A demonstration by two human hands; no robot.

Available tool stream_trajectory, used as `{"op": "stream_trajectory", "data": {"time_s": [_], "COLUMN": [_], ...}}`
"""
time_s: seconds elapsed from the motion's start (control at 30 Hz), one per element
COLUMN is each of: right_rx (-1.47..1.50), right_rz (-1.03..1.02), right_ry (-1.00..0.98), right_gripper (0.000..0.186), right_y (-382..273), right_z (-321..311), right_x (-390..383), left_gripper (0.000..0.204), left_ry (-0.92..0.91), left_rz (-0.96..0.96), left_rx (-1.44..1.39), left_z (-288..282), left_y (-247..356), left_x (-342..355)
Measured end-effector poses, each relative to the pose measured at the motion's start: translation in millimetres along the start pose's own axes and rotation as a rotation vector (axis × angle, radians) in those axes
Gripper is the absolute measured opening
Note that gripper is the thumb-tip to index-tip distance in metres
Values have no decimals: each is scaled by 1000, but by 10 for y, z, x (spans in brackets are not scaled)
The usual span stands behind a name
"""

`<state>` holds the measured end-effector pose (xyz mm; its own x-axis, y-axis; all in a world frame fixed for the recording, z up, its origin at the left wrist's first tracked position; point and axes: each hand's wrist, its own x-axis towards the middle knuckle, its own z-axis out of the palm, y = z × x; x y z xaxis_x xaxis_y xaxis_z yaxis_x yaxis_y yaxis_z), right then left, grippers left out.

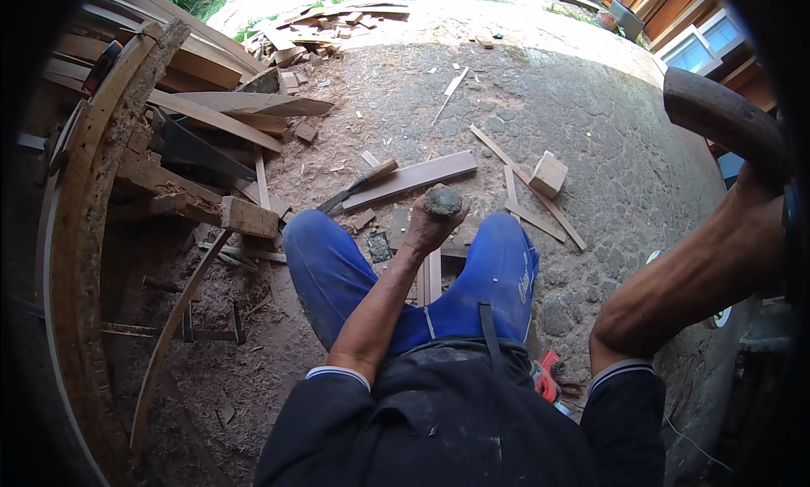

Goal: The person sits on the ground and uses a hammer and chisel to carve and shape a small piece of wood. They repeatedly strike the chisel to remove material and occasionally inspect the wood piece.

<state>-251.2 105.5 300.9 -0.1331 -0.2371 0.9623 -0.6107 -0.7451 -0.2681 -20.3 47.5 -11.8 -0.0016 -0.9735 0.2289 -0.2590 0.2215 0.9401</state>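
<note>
My left hand [429, 227] is closed around an upright chisel [443, 202] between my knees. The round, worn end of its handle faces up, and its blade is hidden below my fist. On the right, my raised right hand [757, 187] grips a dark wooden mallet [721, 116], partly cut off by the dark rim. Pale wood strips [430, 276] run between my thighs under the left hand. Just beyond that hand, a planed board [413, 180] lies on the ground, with another wooden-handled tool [363, 183] lying against it.
A wood block [548, 175] and thin strips [540, 192] lie ahead to the right. Stacked lumber and a handsaw [198, 154] fill the left, beside a tall curved timber [93, 234]. Shavings cover the ground. A red tool [548, 376] sits by my right hip.
</note>
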Motion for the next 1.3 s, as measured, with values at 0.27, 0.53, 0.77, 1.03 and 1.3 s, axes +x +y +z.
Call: {"op": "stream_trajectory", "data": {"time_s": [0.27,0.53,0.77,1.03,1.3], "right_rx": [-133,-40,-118,-111,-115], "right_rz": [252,924,930,913,913], "right_ry": [-1095,-1016,-1070,-1124,-1141], "right_gripper": [74,56,54,56,55], "right_y": [431,653,875,895,901], "right_z": [405,34,-26,-33,0], "right_x": [-2056,-2449,-2965,-2997,-3001], "left_gripper": [28,30,24,24,22], "left_ry": [57,215,317,401,393], "left_rz": [202,-41,326,302,67], "left_rx": [-114,-88,176,219,-154], "left_z": [-29,143,29,-147,-111], "left_y": [42,176,723,516,-75], "left_x": [2,369,115,801,715]}}
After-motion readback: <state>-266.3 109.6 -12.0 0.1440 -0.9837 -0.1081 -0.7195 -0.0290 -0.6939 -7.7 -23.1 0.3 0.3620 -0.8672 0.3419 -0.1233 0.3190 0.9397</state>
